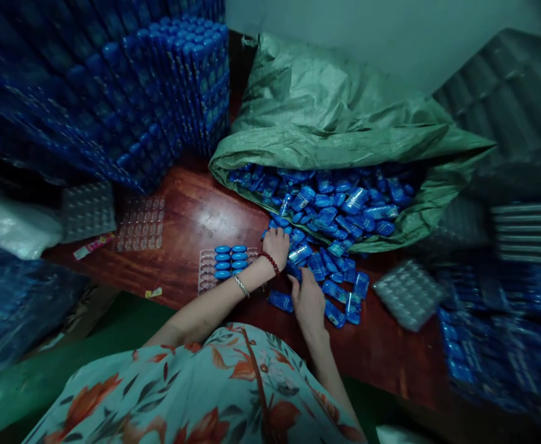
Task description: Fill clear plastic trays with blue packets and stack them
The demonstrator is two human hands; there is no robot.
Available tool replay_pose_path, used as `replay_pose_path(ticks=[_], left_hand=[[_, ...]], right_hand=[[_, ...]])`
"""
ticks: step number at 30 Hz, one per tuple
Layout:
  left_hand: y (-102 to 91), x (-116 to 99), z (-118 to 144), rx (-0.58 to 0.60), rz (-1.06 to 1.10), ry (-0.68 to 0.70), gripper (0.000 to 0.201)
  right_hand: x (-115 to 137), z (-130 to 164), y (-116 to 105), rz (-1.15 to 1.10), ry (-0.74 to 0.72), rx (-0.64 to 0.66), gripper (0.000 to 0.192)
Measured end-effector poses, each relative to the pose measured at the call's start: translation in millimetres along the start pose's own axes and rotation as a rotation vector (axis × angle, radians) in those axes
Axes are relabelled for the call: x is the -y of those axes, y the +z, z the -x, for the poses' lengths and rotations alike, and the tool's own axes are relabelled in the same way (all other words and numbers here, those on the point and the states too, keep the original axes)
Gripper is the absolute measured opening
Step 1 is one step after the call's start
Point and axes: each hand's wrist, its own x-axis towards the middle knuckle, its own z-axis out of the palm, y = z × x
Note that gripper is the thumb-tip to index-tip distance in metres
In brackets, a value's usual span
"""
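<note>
A clear blister tray (226, 265), partly filled with blue oval pieces (231, 261), lies on the wooden table (191, 216). At its three o'clock the left hand (277, 245) curls loosely onto the spilled blue packets (330, 271). At five o'clock from it, the right hand (308, 302) rests on them with fingers bent; whether either grips one, I cannot tell.

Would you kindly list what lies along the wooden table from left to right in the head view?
White bag → empty clear tray → tray part-filled with blue pieces → left hand → right hand → loose blue packets → clear tray stack.
</note>
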Motion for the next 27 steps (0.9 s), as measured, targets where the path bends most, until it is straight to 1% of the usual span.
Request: replay_pose_path(ticks=[2,4,6,8,10,11,12,14,16,17,19,21,22,24,27], left_hand=[[4.7,-3,3,0.003,-0.001,-0.042,0.027],[1.7,-1,13,0.003,-0.001,-0.053,0.029],[-8.6,6,30,-0.024,0.028,-0.007,0.030],[-23.3,20,53,-0.087,0.117,0.098,0.031],[-38.0,43,81,-0.172,0.259,0.199,0.030],[-44.2,56,96,-0.220,0.333,0.201,0.026],[-49.1,71,111,-0.265,0.397,0.184,0.024],[-54.2,99,141,-0.317,0.452,0.101,0.023],[-52.7,121,166,-0.308,0.463,0.034,0.023],[-49.8,129,176,-0.295,0.472,0.000,0.022],[-41.2,135,192,-0.294,0.513,-0.078,0.024],[-31.0,133,199,-0.350,0.557,-0.137,0.024],[-25.9,130,200,-0.381,0.572,-0.138,0.022],[-16.2,124,198,-0.445,0.590,-0.088,0.018],[-2.0,121,192,-0.505,0.593,-0.004,0.018]], right_hand=[[-7,3,-10,-0.102,0.067,-0.016,0.033],[-11,5,-21,-0.189,0.141,-0.037,0.036],[-10,5,-30,-0.265,0.188,-0.047,0.038],[-4,4,-37,-0.347,0.178,-0.033,0.035],[5,5,-39,-0.432,0.103,0.026,0.029],[11,5,-39,-0.475,0.045,0.066,0.026],[16,6,-37,-0.516,-0.021,0.111,0.024],[28,9,-29,-0.596,-0.163,0.194,0.021],[38,11,-17,-0.657,-0.289,0.230,0.022],[42,11,-11,-0.660,-0.345,0.236,0.023],[48,11,-2,-0.579,-0.453,0.243,0.029],[53,9,2,-0.404,-0.553,0.266,0.034],[56,8,2,-0.304,-0.593,0.283,0.036],[62,6,-2,-0.135,-0.639,0.318,0.035],[74,3,-11,0.017,-0.668,0.373,0.029]])
